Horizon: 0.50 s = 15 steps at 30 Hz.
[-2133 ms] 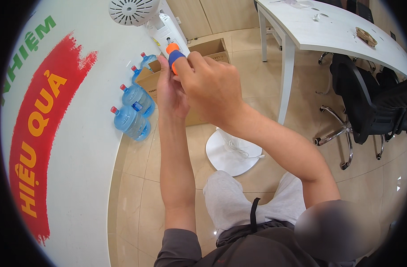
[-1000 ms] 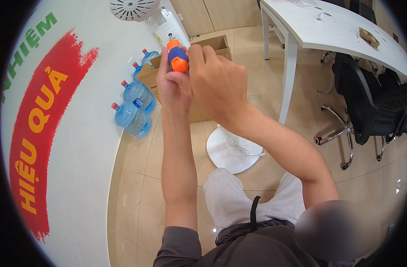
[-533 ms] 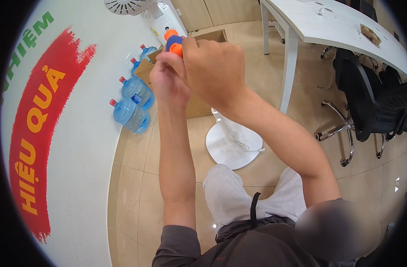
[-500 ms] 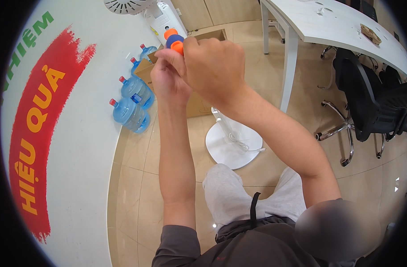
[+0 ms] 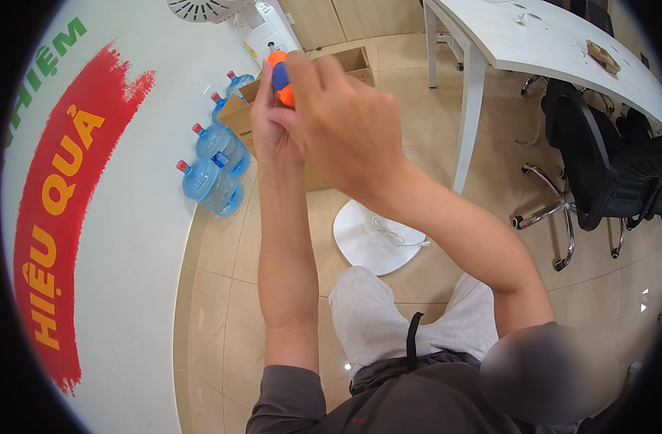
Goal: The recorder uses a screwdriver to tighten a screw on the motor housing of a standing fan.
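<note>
Up at the top, a screwdriver with an orange and blue handle point(image 5: 281, 77) is held upright-looking between my hands, and a short metal shaft shows at its far end against a white housing point(image 5: 262, 30). My left hand point(image 5: 277, 130) cups the handle from the left, its thumb crossing near the handle's close end. From the right, my right hand point(image 5: 353, 123) is wrapped about the handle, fingers bent and slightly blurred. Its palm side is hidden. A white slotted round part point(image 5: 204, 9) sits left of the housing. Below my hands stands a round white base point(image 5: 378, 239) with a coiled cord.
Several blue water bottles point(image 5: 214, 186) line the wall at left. An open cardboard box point(image 5: 238, 119) lies behind my hands. A white table point(image 5: 548, 47) bearing a brown object, and a black wheeled chair point(image 5: 584, 152), stand at right.
My right hand has turned and its fingers have loosened and shifted on the handle. More of the blue and orange handle shows, and my left fingers have straightened upward beside it.
</note>
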Tool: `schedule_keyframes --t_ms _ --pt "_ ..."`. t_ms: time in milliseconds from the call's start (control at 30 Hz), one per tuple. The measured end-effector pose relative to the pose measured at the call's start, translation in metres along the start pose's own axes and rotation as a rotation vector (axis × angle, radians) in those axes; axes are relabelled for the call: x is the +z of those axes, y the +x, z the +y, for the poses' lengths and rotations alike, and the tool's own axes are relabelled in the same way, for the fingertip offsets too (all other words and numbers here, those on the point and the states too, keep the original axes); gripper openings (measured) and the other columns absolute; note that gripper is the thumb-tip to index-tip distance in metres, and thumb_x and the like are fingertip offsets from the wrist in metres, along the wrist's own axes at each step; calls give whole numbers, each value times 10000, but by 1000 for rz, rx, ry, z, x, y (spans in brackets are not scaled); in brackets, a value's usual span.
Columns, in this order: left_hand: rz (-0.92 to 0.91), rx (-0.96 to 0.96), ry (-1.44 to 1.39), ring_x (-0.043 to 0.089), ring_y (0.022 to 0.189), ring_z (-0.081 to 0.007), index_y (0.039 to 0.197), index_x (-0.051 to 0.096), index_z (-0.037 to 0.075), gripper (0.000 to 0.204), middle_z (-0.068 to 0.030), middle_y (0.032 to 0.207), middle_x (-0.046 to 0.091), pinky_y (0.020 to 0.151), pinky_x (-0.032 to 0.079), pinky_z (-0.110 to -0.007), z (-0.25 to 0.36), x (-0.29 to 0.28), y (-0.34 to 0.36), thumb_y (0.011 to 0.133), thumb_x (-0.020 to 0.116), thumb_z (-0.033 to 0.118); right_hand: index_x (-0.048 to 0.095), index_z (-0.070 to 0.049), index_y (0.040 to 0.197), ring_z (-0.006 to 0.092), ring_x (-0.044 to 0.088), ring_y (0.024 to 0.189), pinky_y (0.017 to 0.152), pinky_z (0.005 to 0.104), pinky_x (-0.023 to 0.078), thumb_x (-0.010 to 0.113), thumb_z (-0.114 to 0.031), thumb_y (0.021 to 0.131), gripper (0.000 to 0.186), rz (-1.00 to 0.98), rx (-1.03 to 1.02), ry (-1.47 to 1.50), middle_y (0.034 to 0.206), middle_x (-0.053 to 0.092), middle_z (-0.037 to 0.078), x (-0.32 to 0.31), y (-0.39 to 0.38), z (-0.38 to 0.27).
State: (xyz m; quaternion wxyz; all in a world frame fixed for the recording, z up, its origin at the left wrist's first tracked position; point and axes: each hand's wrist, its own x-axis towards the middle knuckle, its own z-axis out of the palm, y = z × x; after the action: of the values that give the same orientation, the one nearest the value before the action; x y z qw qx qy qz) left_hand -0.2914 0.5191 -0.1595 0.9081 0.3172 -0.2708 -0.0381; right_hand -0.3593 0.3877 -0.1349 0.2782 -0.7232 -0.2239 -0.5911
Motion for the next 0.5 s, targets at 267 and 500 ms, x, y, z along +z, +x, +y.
schedule_keyframes --t_ms 267,500 --pt "-79 -47 -58 640 899 -168 1220 500 -7 503 -83 1045 633 781 571 -304 0 9 -4 1040 408 453 562 -35 812 207 590 474 388 311 402 694 -277 849 279 -124 -44 8 577 561 48 2 0 5" --pt "147 81 -59 622 950 -204 1244 492 -6 379 -89 1108 614 843 545 -322 -2 22 -7 1047 422 311 584 -36 737 184 530 385 357 305 389 712 -410 845 409 -231 46 -27 457 505 31 3 4 3"
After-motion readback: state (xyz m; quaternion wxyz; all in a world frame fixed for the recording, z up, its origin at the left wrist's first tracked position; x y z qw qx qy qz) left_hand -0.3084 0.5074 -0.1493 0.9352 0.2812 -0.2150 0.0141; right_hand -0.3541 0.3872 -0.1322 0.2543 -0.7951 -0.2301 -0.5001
